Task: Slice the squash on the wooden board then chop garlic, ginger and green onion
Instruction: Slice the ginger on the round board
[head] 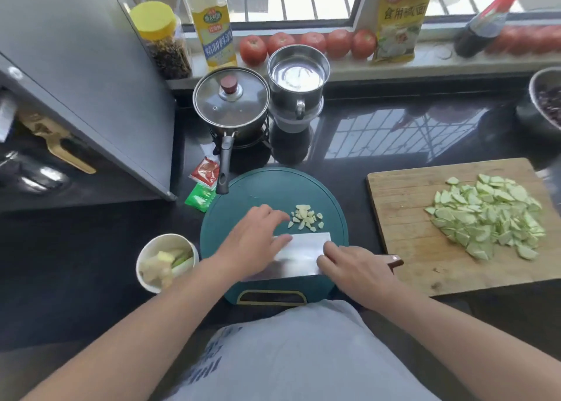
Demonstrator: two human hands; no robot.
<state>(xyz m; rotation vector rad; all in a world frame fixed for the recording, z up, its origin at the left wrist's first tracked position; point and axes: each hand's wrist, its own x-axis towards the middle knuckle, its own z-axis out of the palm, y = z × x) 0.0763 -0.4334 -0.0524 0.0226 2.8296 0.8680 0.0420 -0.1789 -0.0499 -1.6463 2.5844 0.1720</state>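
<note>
While garlic (306, 220) lies half-chopped on green board (273, 188), right hand (353, 268) grips knife (303, 253) near handle; left hand (255, 242) flat, fingers straight beside pile. Advice: gather pieces tight, rock blade, keep fingertips clear. Squash (488, 215) sliced on wooden board (406, 248); ginger waits in bowl (165, 261).

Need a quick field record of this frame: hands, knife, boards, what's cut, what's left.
left hand: open, fingers flat on the blade
right hand: grip on the handle
knife: broad steel cleaver, flat over the round teal cutting board
garlic: pale chopped garlic pieces on the teal board
squash: pile of pale green squash slices on the rectangular wooden board
left to cut: ginger and green onion in the white paper cup
</note>
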